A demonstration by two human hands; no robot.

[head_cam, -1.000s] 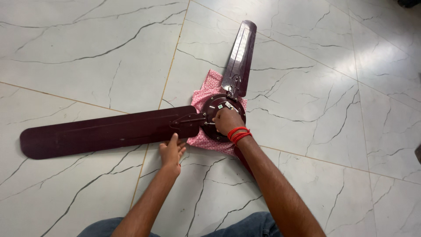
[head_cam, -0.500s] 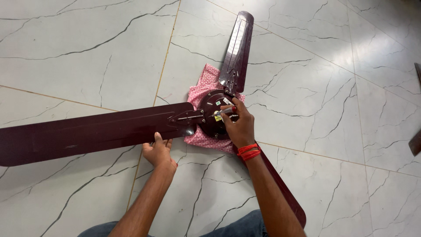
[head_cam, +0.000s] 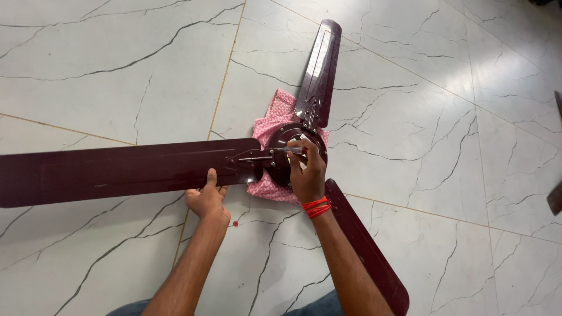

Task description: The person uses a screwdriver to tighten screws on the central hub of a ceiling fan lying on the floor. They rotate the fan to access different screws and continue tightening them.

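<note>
A dark maroon ceiling fan lies on the white marble floor, its round motor hub (head_cam: 287, 146) resting on a pink patterned cloth (head_cam: 280, 111). One long blade (head_cam: 117, 172) runs left, a second (head_cam: 319, 70) points away, and a third (head_cam: 366, 246) passes under my right forearm. My right hand (head_cam: 307, 172), with red bands at the wrist, sits on the hub and is shut on a small screwdriver (head_cam: 291, 150) whose tip points left at the blade bracket (head_cam: 249, 158). My left hand (head_cam: 206, 199) presses against the near edge of the long left blade.
A small red object (head_cam: 235, 223) lies on the floor just right of my left wrist. A dark object (head_cam: 555, 196) pokes in at the right edge. My knees in blue cloth (head_cam: 319, 304) show at the bottom.
My right hand has shifted on the hub, with the screwdriver now pointing left at the bracket. My left hand has moved up against the blade edge. The view has tilted slightly.
</note>
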